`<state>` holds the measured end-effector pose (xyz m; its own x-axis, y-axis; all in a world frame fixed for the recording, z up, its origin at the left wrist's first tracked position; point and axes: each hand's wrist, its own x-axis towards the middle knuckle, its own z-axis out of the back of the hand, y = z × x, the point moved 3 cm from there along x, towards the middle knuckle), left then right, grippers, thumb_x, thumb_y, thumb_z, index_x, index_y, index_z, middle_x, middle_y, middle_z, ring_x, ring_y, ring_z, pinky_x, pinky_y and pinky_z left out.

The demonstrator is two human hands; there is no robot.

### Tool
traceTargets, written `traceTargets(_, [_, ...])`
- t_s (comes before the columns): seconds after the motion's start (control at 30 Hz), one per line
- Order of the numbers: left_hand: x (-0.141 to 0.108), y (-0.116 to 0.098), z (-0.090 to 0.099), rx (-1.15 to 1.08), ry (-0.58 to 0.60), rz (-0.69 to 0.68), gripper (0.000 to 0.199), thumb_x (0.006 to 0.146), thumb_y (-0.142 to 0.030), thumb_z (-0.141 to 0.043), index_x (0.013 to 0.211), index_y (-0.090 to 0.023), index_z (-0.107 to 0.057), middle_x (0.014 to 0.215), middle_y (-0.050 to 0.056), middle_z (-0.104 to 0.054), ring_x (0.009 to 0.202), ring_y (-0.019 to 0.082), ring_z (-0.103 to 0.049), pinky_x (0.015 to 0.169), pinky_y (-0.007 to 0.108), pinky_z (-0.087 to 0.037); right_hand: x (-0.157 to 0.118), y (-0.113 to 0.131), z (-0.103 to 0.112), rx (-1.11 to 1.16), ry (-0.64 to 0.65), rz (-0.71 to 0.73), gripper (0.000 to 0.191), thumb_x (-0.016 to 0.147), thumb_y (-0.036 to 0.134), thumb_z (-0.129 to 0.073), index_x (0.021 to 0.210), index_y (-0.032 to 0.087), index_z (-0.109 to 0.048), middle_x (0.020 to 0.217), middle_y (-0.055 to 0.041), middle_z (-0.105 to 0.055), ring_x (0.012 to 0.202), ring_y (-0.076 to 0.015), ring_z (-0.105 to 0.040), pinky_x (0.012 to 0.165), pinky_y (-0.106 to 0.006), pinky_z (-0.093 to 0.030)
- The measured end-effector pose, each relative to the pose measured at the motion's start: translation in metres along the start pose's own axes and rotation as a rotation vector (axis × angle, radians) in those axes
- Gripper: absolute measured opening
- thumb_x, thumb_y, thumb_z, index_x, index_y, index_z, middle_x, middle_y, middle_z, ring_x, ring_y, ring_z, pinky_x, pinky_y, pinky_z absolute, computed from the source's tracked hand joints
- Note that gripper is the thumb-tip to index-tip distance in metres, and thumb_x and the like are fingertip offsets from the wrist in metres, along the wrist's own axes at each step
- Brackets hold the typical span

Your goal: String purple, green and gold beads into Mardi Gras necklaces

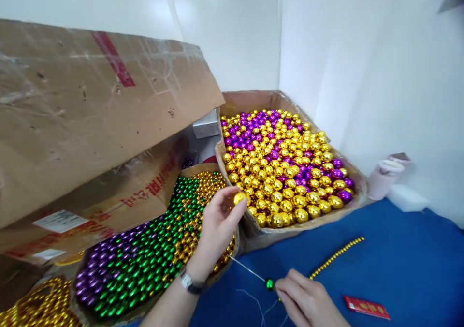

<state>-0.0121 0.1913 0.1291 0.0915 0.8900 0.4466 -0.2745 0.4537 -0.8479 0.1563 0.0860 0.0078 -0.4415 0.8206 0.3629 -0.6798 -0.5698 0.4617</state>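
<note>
My left hand (217, 225), a watch on its wrist, pinches a shiny gold bead (239, 199) between thumb and fingers, at the near edge of a box of gold and purple beads. Lower right, my right hand (308, 299) is closed on a long thin needle (248, 268) that points up and left. A green bead (269, 284) sits on the needle just ahead of my fingertips. A strand of small gold beads (337, 257) stretches over the blue cloth behind my right hand. Loose pale thread (253, 300) curls below the needle.
The cardboard box of large beads (275, 231) stands at the back. Left of it, a second box (237, 242) holds small green, gold and purple beads, under a big carton (108, 99). A red packet (367, 307) lies on the blue cloth (406, 259); a pinkish cup (384, 177) stands far right.
</note>
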Motion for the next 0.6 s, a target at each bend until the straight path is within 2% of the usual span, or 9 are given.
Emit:
traceTargets(0.07, [0.02, -0.016, -0.022, 0.237, 0.1, -0.24, 0.036, 0.081, -0.028, -0.059, 0.117, -0.024, -0.055, 0.124, 0.01, -0.051, 0.11, 0.023, -0.051, 0.092, 0.039, -0.043, -0.003, -0.004, -0.002, -0.022, -0.02, -0.004, 0.027, 0.092, 0.015, -0.035, 0.091, 0.018, -0.062, 0.071, -0.0052, -0.059, 0.059, -0.0139, -0.061, 0.054, -0.02, -0.046])
traceTargets(0.13, [0.027, -0.021, -0.047, 0.462, 0.25, -0.39, 0.034, 0.082, -0.029, -0.056, 0.116, -0.024, -0.056, 0.122, 0.011, -0.052, 0.11, 0.024, -0.05, 0.093, 0.04, -0.041, -0.007, -0.008, -0.006, -0.045, -0.031, -0.015, 0.028, 0.092, 0.016, -0.036, 0.088, 0.02, -0.063, 0.07, -0.0046, -0.059, 0.058, -0.0134, -0.061, 0.053, -0.019, -0.045])
traceTargets(0.23, [0.024, -0.009, -0.08, 0.729, 0.538, -0.363, 0.024, 0.081, -0.035, -0.054, 0.096, -0.019, -0.064, 0.089, 0.011, -0.064, 0.09, 0.027, -0.058, 0.079, 0.042, -0.046, -0.013, -0.014, -0.014, -0.076, -0.043, -0.018, 0.03, 0.093, 0.018, -0.036, 0.083, 0.021, -0.063, 0.068, -0.0038, -0.06, 0.055, -0.0131, -0.06, 0.051, -0.018, -0.045])
traceTargets(0.33, [0.024, 0.006, -0.096, 0.796, 0.661, -0.279, 0.024, 0.074, -0.041, -0.06, 0.074, -0.017, -0.066, 0.066, 0.009, -0.063, 0.073, 0.028, -0.061, 0.068, 0.041, -0.048, -0.014, -0.016, -0.02, -0.088, -0.06, -0.011, 0.032, 0.094, 0.02, -0.034, 0.082, 0.021, -0.064, 0.066, -0.0035, -0.059, 0.053, -0.013, -0.06, 0.049, -0.019, -0.044])
traceTargets(0.4, [0.026, 0.008, -0.095, 0.762, 0.68, -0.274, 0.022, 0.073, -0.04, -0.062, 0.075, -0.018, -0.066, 0.065, 0.007, -0.063, 0.069, 0.026, -0.061, 0.067, 0.039, -0.049, -0.013, -0.016, -0.019, -0.076, -0.069, -0.007, 0.032, 0.094, 0.021, -0.034, 0.082, 0.021, -0.064, 0.066, -0.0033, -0.059, 0.052, -0.0128, -0.06, 0.049, -0.018, -0.044])
traceTargets(0.47, [0.025, 0.004, -0.082, 0.665, 0.624, -0.241, 0.022, 0.076, -0.036, -0.06, 0.089, -0.02, -0.065, 0.078, 0.007, -0.065, 0.076, 0.023, -0.062, 0.071, 0.036, -0.05, -0.011, -0.015, -0.012, -0.047, -0.083, -0.016, 0.031, 0.094, 0.021, -0.035, 0.083, 0.02, -0.063, 0.066, -0.0031, -0.059, 0.052, -0.0123, -0.06, 0.05, -0.018, -0.045])
traceTargets(0.53, [0.018, 0.0, -0.058, 0.376, 0.475, -0.091, 0.026, 0.081, -0.033, -0.056, 0.103, -0.02, -0.059, 0.09, 0.007, -0.064, 0.082, 0.02, -0.06, 0.073, 0.032, -0.05, -0.01, -0.013, -0.003, 0.0, -0.127, -0.033, 0.027, 0.094, 0.021, -0.037, 0.086, 0.02, -0.062, 0.067, -0.0028, -0.059, 0.054, -0.0123, -0.06, 0.052, -0.018, -0.047])
traceTargets(0.6, [0.003, 0.003, -0.03, -0.054, 0.272, 0.147, 0.028, 0.083, -0.032, -0.055, 0.108, -0.021, -0.056, 0.095, 0.006, -0.06, 0.083, 0.018, -0.059, 0.07, 0.03, -0.052, -0.009, -0.01, 0.007, 0.057, -0.175, -0.053, 0.021, 0.093, 0.022, -0.04, 0.09, 0.02, -0.061, 0.069, -0.0025, -0.061, 0.059, -0.0128, -0.062, 0.057, -0.018, -0.049])
